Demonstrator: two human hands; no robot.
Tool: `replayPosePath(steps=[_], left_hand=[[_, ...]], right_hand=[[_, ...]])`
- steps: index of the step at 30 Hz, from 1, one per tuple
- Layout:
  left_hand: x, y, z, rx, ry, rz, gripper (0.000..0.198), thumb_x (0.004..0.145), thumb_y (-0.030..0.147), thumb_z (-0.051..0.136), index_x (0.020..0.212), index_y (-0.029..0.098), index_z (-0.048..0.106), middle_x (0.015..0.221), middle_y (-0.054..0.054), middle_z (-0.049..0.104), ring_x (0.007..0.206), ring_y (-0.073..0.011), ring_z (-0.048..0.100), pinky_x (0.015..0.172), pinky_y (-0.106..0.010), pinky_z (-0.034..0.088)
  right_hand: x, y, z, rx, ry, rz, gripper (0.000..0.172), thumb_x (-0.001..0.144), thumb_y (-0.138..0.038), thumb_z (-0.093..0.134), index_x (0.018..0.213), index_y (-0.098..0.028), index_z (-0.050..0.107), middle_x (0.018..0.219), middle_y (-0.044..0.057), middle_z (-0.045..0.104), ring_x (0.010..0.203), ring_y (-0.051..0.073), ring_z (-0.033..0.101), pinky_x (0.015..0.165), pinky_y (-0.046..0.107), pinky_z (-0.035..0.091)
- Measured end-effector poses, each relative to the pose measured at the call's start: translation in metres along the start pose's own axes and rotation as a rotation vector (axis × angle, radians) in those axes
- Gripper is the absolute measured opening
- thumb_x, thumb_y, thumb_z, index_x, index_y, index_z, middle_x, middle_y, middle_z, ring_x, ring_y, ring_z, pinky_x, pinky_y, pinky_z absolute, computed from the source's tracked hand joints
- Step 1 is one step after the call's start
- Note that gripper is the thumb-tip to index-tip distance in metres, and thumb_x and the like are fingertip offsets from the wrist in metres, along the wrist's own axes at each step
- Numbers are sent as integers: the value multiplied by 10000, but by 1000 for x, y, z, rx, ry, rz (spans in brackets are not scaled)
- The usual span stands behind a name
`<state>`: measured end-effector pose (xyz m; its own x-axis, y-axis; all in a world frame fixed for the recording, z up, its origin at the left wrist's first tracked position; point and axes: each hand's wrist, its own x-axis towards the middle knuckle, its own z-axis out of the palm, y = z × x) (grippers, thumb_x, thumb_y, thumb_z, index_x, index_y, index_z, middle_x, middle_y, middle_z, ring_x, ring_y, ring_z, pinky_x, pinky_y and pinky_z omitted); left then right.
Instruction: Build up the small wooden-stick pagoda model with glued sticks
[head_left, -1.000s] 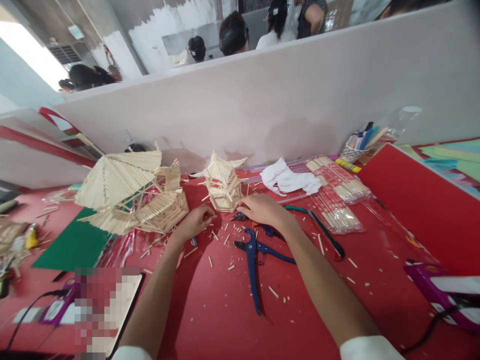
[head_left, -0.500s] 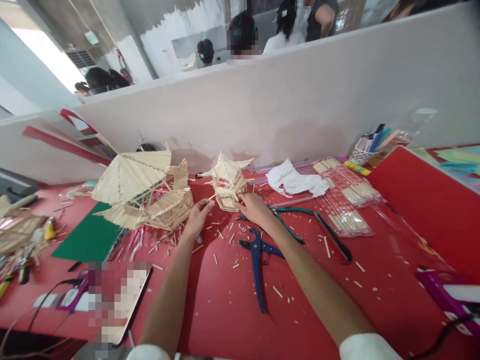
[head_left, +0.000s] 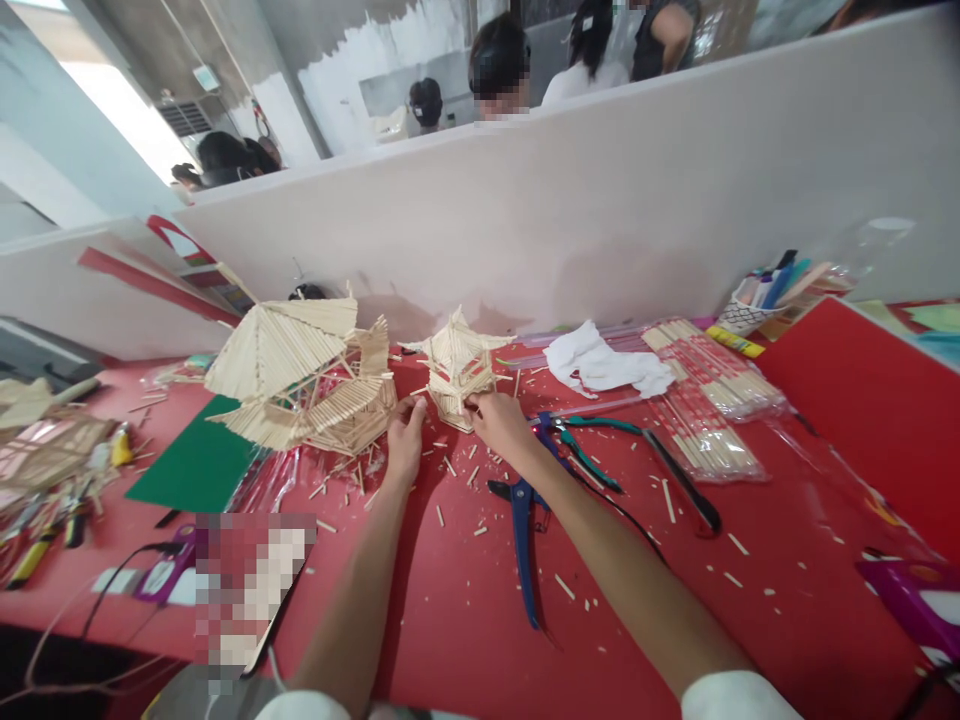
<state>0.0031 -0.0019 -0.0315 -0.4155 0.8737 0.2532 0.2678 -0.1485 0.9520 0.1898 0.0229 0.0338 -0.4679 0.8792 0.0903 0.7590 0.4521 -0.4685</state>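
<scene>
A small pagoda model [head_left: 459, 352] built of thin wooden sticks stands on the red tabletop in front of me. My right hand [head_left: 496, 418] is at its lower right front, thumb and fingers pinched against the base. Just left of the base, my left hand [head_left: 407, 432] is closed in a pinch; whatever its fingertips hold is too small to make out. Further left stands a larger stick pagoda [head_left: 289, 350] with a broad slatted roof. Below my right wrist lies a blue-handled cutter [head_left: 527, 560], partly covered by the forearm.
Green-handled pliers [head_left: 596, 470] and a black-handled tool [head_left: 682, 485] lie right of the hands. Behind them are a white cloth [head_left: 604, 362] and bagged sticks [head_left: 701, 440]. Stick offcuts litter the table. A green sheet [head_left: 191, 465] lies left; a white partition [head_left: 585, 215] rises behind.
The view has shifted slightly, moving the scene to the right. My right hand's fingers have moved lower on the small pagoda's base. The left hand stays beside it, fingers more upright.
</scene>
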Motion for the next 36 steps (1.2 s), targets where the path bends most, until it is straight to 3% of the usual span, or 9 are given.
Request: replayPosePath(steps=[4, 15, 36], left_hand=[[-1, 1, 10, -39, 108, 21, 346, 875, 512, 542, 909, 173, 604, 769, -10, 599, 747, -146, 545, 718, -254, 437], [4, 2, 18, -56, 183, 44, 258, 881, 411, 549, 846, 161, 602, 810, -20, 603, 777, -140, 547, 790, -262, 435], [11, 6, 4, -1, 105, 82, 250, 806, 405, 655, 890, 171, 672, 871, -38, 681, 819, -163, 614, 809, -281, 474]], right_hand=[[1, -3, 3, -12, -1, 12, 262, 985, -317, 477, 1057, -216, 707, 1005, 97, 743, 935, 218, 675, 813, 282, 458], [1, -2, 6, -13, 20, -4, 262, 977, -331, 479, 1020, -215, 709, 963, 94, 744, 894, 225, 677, 791, 294, 459], [3, 3, 8, -10, 17, -26, 248, 971, -324, 487, 1024, -210, 701, 1004, 89, 741, 910, 219, 675, 779, 282, 457]])
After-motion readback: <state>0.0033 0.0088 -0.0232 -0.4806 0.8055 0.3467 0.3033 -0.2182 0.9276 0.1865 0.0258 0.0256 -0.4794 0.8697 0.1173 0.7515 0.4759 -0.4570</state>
